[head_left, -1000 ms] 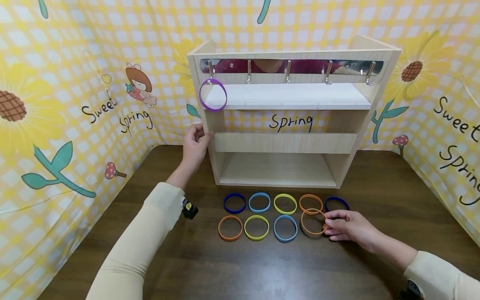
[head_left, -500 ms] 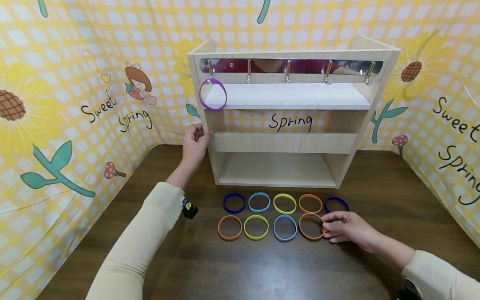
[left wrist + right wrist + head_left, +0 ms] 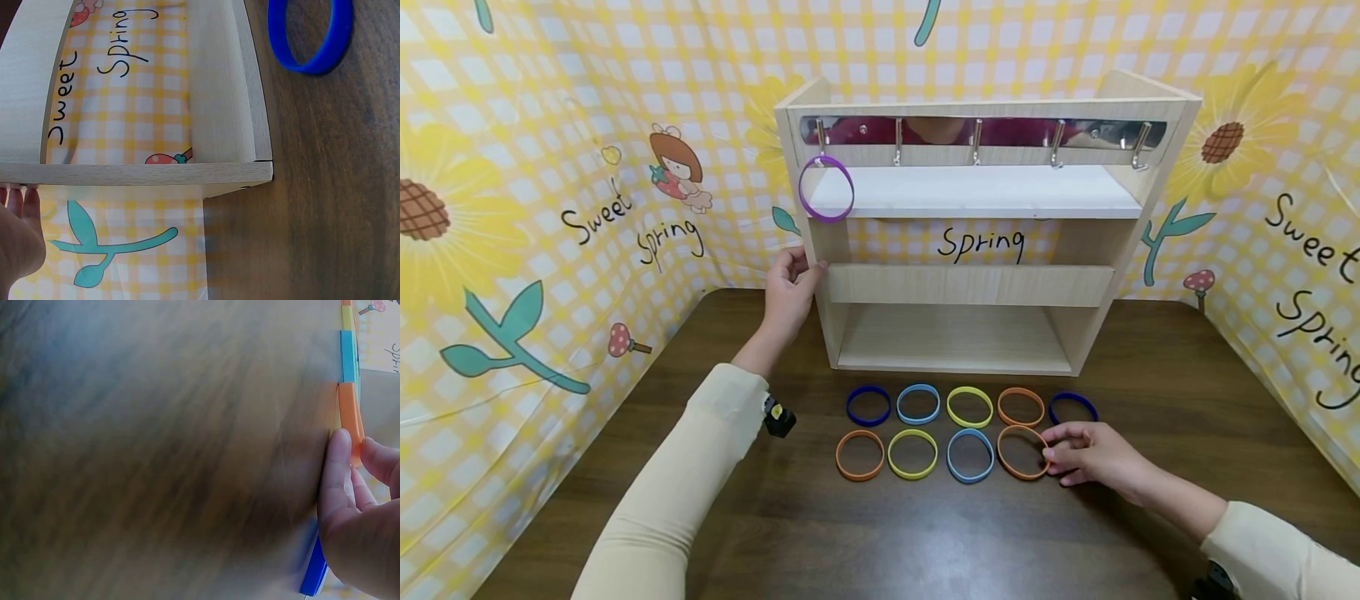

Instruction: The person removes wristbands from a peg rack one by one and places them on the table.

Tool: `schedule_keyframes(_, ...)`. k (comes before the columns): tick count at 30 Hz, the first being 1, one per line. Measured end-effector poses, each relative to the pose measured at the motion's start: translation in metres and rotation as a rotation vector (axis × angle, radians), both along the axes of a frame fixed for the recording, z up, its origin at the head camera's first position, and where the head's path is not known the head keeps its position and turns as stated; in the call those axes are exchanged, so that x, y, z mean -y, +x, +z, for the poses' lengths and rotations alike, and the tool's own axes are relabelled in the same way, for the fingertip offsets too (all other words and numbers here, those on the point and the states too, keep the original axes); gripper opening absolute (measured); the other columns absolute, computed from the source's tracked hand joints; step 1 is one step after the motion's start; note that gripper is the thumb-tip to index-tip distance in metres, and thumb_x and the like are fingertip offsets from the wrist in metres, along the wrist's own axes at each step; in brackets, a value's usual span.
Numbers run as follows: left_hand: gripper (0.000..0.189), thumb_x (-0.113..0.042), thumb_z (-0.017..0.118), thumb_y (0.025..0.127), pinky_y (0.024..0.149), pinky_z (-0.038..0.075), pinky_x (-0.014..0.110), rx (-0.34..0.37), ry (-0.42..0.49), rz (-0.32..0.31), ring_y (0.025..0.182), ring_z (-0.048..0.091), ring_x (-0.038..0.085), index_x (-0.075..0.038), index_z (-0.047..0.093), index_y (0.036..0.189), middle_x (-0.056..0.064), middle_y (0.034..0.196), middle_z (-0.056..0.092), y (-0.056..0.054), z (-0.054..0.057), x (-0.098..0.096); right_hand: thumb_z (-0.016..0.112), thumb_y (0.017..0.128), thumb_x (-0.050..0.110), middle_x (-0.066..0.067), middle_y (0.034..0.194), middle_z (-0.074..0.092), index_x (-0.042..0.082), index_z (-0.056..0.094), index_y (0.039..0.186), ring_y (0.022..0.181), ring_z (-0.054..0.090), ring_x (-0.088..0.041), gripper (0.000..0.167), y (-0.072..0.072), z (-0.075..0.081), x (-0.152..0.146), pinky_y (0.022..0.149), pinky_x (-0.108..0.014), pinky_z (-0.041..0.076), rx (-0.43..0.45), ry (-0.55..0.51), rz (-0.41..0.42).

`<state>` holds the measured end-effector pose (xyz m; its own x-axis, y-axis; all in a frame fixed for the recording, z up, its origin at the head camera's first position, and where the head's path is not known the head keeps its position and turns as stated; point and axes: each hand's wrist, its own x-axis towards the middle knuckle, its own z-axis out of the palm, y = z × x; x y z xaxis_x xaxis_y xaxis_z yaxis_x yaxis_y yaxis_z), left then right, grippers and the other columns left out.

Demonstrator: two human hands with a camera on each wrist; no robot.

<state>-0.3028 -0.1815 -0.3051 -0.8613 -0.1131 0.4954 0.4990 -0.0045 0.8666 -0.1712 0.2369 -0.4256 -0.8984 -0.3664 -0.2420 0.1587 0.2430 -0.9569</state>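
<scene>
In the head view my right hand (image 3: 1101,458) pinches the right edge of an orange silicone wristband (image 3: 1002,457) at the near row's right end. The right wrist view shows the orange wristband (image 3: 351,412) between thumb and fingertips, low at the tabletop. My left hand (image 3: 790,292) grips the left side panel of a wooden shelf (image 3: 970,286), its thumb on the front edge. In the left wrist view its fingers (image 3: 30,203) touch the panel's outer face. A purple wristband (image 3: 802,200) hangs from the leftmost hook (image 3: 821,137).
Wristbands lie in two rows before the shelf: dark blue (image 3: 869,423), light blue (image 3: 919,422), yellow (image 3: 970,426), orange (image 3: 1021,423) and dark blue (image 3: 1073,397) behind; orange (image 3: 861,478), yellow (image 3: 913,477) and light blue (image 3: 970,481) in front. Other hooks (image 3: 976,142) carry nothing.
The orange wristband in my right hand has come down from a raised, tilted position, overlapping the one behind it, to the near row. My left hand stays on the shelf.
</scene>
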Motion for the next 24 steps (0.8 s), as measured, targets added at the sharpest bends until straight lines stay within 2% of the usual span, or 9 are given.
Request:
schedule_keyframes(2, 0.035, 0.003, 0.059, 0.09, 0.081, 0.049, 0.022, 0.002, -0.006, 0.004, 0.093, 0.059, 0.011, 0.018, 0.05, 0.121, 0.006, 0.1, 0.06, 0.0004, 0.0003, -0.0002, 0.066, 0.091, 0.007, -0.011, 0.091, 0.069, -0.019, 0.049, 0.122, 0.081, 0.067, -0.02, 0.043, -0.0002, -0.0004, 0.0004, 0.068, -0.036, 0.057, -0.003, 0.009, -0.005)
schedule_keyframes(6, 0.035, 0.002, 0.059, 0.09, 0.081, 0.048, 0.022, -0.004, -0.024, 0.013, 0.093, 0.059, 0.01, 0.018, 0.05, 0.12, 0.024, 0.108, 0.059, 0.0011, 0.0011, -0.0004, 0.067, 0.091, 0.007, -0.011, 0.091, 0.069, -0.018, 0.05, 0.122, 0.081, 0.067, -0.021, 0.043, -0.0014, -0.0016, 0.0004, 0.068, -0.037, 0.057, -0.014, 0.025, -0.009)
schedule_keyframes(8, 0.035, 0.002, 0.059, 0.09, 0.08, 0.048, 0.022, -0.005, -0.033, 0.018, 0.093, 0.058, 0.01, 0.018, 0.05, 0.12, 0.027, 0.109, 0.058, 0.0015, 0.0014, -0.0004, 0.067, 0.091, 0.008, -0.01, 0.091, 0.069, -0.018, 0.05, 0.121, 0.081, 0.067, -0.021, 0.043, -0.0018, -0.0019, 0.0004, 0.067, -0.037, 0.057, -0.021, 0.036, -0.01)
schedule_keyframes(10, 0.035, 0.002, 0.059, 0.09, 0.08, 0.049, 0.023, -0.006, -0.039, 0.022, 0.093, 0.058, 0.01, 0.018, 0.05, 0.12, 0.024, 0.107, 0.059, 0.0018, 0.0019, -0.0006, 0.067, 0.091, 0.009, -0.011, 0.091, 0.069, -0.017, 0.051, 0.121, 0.08, 0.067, -0.021, 0.043, -0.002, -0.0017, 0.0007, 0.067, -0.037, 0.057, -0.027, 0.047, -0.013)
schedule_keyframes(15, 0.035, 0.002, 0.059, 0.09, 0.08, 0.049, 0.023, -0.004, -0.039, 0.024, 0.092, 0.058, 0.01, 0.018, 0.051, 0.12, 0.009, 0.1, 0.06, 0.0022, 0.0025, -0.0009, 0.067, 0.091, 0.01, -0.011, 0.091, 0.069, -0.017, 0.052, 0.12, 0.08, 0.067, -0.021, 0.042, -0.0013, -0.0004, 0.0017, 0.066, -0.037, 0.057, -0.033, 0.063, -0.019)
schedule_keyframes(24, 0.035, 0.001, 0.06, 0.09, 0.079, 0.049, 0.022, 0.001, -0.036, 0.027, 0.091, 0.058, 0.01, 0.017, 0.051, 0.12, 0.004, 0.096, 0.06, 0.0022, 0.0017, -0.0005, 0.066, 0.091, 0.007, -0.012, 0.093, 0.07, -0.018, 0.052, 0.119, 0.081, 0.067, -0.021, 0.041, -0.0003, 0.0, 0.0013, 0.067, -0.037, 0.057, -0.034, 0.051, -0.022)
